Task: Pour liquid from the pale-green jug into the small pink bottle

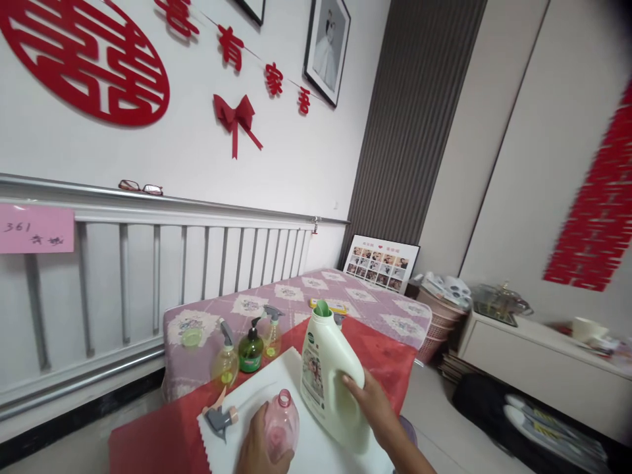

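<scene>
Head view: the see-through pink bottle (282,424) stands near, on the white mat (266,382), with the left hand (259,447) wrapped round it. Its sprayer (220,416) is already off (lying just left). The right hand (372,405) grips the leaning jug (326,375); its green cap (322,307) looks still on, so I think nothing is poured yet.

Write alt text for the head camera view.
The left hand holds an uncapped pink bottle and the right hand grips the handle of a white jug with a green cap, both over a white mat. A grey spray trigger lies on the mat; a green pump bottle stands behind.
</scene>
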The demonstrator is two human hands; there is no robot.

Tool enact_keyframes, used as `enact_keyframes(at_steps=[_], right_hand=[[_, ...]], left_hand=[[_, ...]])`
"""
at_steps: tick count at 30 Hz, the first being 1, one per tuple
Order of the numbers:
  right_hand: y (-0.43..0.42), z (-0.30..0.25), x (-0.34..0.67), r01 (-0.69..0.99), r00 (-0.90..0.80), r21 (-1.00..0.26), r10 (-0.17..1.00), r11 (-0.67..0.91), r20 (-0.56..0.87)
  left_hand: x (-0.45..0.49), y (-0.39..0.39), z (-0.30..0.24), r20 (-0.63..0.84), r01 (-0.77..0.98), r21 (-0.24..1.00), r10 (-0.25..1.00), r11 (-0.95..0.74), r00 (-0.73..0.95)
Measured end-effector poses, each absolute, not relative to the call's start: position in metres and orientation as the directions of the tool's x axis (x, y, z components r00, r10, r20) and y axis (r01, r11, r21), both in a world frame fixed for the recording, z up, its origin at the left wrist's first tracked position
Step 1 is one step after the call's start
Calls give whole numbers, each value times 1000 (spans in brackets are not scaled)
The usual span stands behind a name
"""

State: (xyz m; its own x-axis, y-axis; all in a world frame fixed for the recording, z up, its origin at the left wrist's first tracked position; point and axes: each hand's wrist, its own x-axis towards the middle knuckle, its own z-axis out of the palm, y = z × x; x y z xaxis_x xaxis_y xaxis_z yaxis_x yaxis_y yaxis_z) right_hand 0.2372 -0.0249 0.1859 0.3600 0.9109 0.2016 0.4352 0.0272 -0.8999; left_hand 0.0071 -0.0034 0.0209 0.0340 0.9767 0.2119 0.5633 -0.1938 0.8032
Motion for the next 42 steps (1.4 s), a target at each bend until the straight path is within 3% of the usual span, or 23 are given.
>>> enact_keyframes(at_steps=[9,22,29,36,42], right_hand=[[-64,253,267,563,280,-825,949,-43,142],[-97,304,269,709,-80,-704,990,-24,-114],[-95,319,254,774,-153,-631,981,45,-118],[-83,322,249,800,-68,-598,998,44,-18],[-72,327,249,922,-145,-377,981,85,-133]], left_hand=[[4,-8,28,231,530,820,972,-216,38],[-4,-14,32,235,426,876,971,-228,38],[-6,-15,40,256,407,879,966,-250,41],[-9,-17,44,261,405,876,963,-263,61],[-9,-18,44,291,393,873,955,-290,60]])
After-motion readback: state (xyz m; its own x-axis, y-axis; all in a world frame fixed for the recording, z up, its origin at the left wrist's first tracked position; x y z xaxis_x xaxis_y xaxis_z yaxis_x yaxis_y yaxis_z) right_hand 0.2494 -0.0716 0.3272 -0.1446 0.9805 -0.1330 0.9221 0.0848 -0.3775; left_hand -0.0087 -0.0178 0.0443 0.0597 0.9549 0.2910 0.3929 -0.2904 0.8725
